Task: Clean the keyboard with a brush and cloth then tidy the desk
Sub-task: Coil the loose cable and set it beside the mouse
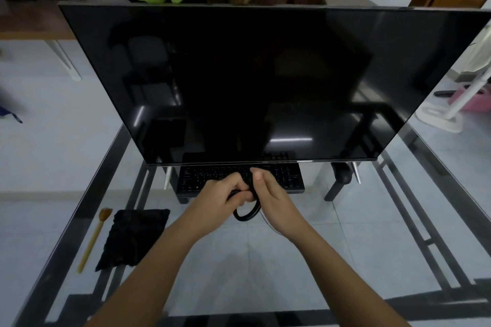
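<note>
Keyboard under monitor edge | both hands' fingers gripping looped cable

Dim, soft light; monitor glare streaks; wide-angle edge bending; left margin perhaps motion-blurred.

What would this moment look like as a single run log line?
left hand + right hand: coiling black cable | keyboard: under monitor | brush, cloth: lying left, untouched
</note>
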